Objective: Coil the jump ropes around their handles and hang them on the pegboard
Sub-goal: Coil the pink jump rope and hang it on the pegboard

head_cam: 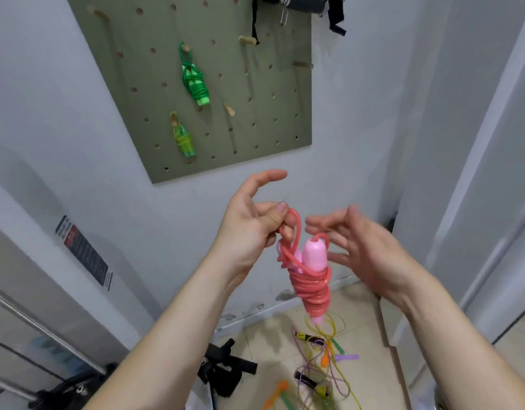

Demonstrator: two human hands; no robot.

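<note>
A coiled pink jump rope (313,279) dangles from one loop pinched in the left hand (249,229), below the pegboard's (255,128) lower edge. The right hand (362,250) hovers beside it, fingers spread, holding nothing. If that thin loop slips, the coils could unravel short of a peg (229,109).

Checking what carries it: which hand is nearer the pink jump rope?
Left. The left hand pinches the top loop of the pink jump rope; the right hand is open just right of it, contact unclear.
</note>
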